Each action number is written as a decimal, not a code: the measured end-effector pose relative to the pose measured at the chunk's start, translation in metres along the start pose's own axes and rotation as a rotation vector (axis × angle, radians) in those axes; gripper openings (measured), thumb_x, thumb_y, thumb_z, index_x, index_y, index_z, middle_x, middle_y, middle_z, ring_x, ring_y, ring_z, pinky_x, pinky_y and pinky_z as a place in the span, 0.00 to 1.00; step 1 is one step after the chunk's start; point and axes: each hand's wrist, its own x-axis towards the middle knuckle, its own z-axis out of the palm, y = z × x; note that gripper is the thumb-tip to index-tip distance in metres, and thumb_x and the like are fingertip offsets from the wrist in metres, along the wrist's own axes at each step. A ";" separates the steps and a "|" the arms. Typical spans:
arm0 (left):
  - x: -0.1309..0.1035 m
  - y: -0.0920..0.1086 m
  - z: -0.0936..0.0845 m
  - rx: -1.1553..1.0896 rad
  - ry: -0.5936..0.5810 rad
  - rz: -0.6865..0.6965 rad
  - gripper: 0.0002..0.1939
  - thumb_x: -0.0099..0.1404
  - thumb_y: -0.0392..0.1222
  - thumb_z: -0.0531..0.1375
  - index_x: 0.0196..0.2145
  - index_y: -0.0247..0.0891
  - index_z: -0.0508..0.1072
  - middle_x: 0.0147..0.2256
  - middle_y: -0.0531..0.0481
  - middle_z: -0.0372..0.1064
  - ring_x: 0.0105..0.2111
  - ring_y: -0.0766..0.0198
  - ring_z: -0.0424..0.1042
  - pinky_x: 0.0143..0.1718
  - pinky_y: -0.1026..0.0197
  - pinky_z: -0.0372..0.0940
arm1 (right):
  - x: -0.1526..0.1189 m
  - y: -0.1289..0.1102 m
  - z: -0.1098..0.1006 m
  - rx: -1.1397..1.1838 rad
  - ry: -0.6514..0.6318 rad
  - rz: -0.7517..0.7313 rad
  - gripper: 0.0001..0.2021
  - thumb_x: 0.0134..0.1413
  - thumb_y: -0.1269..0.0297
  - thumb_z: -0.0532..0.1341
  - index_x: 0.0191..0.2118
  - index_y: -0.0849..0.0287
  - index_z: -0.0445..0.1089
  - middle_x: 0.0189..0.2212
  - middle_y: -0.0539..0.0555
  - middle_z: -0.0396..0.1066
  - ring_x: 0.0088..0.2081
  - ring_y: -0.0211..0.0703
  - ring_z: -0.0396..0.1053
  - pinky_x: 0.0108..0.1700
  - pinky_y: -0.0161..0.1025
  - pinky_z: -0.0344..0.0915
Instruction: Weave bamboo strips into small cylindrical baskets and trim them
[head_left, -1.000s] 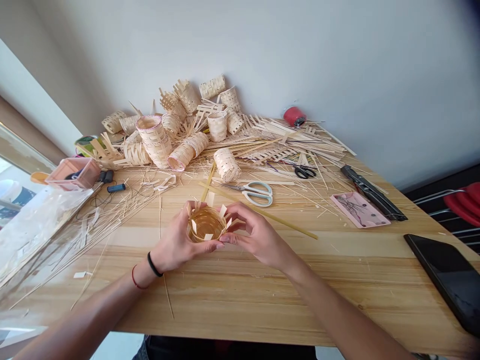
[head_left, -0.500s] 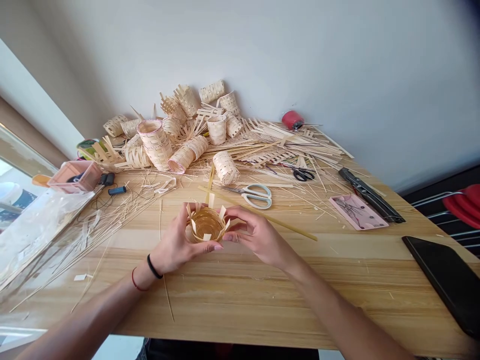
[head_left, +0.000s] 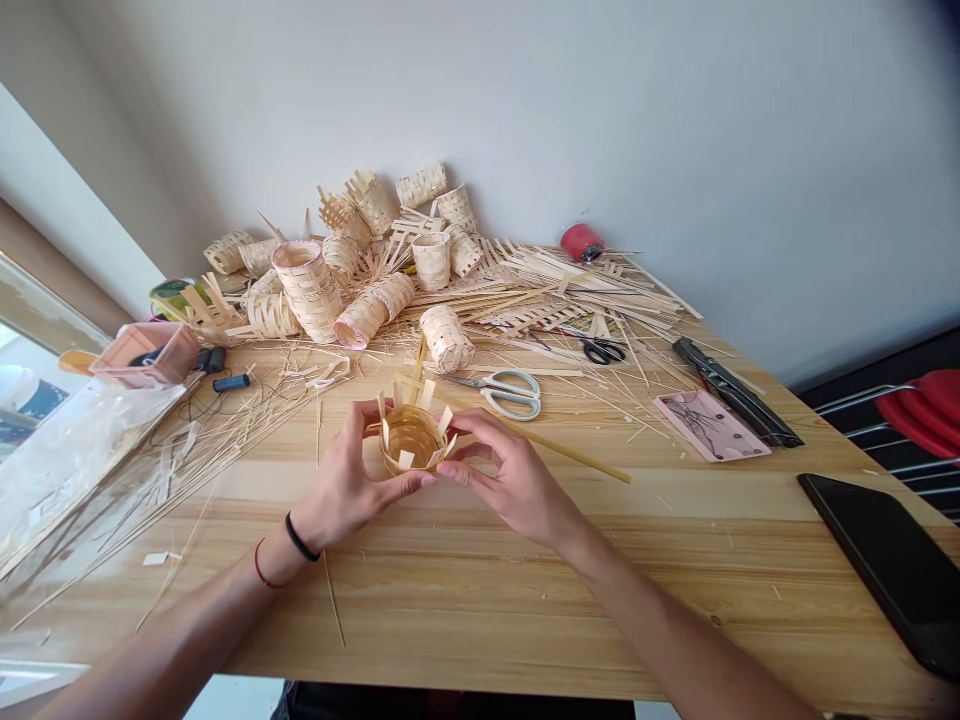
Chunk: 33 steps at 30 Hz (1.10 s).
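A small round woven basket [head_left: 414, 432] with pale strip ends standing up around its rim is held above the front middle of the table. My left hand [head_left: 365, 462] wraps its left side, thumb along the near wall. On the other side my right hand [head_left: 502, 465] grips the basket's right edge between thumb and fingers. Its opening faces up toward me, showing the woven inside; the underside is hidden. Just behind it lie flat yellowish strips [head_left: 577, 458] and scissors with pale handles [head_left: 512, 395].
Woven cylinders [head_left: 448, 338] and loose strips [head_left: 592, 285] pile up along the wall. To the right are black scissors [head_left: 602, 350], a pink tray [head_left: 711, 427] with thin pieces, a black long tool [head_left: 739, 392] and a phone [head_left: 885, 570]. A pink box [head_left: 146, 355] stands left.
The basket has turned slightly within my hands, so its upright strip ends sit differently. Both hands stay on it, with small shifts of the fingers.
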 end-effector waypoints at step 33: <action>0.002 0.016 -0.027 -0.318 -0.078 -0.169 0.32 0.78 0.68 0.49 0.58 0.42 0.78 0.63 0.42 0.77 0.65 0.42 0.72 0.69 0.41 0.64 | -0.009 -0.010 0.012 -0.186 -0.020 -0.076 0.24 0.65 0.60 0.71 0.63 0.51 0.68 0.60 0.59 0.75 0.56 0.53 0.79 0.60 0.55 0.80</action>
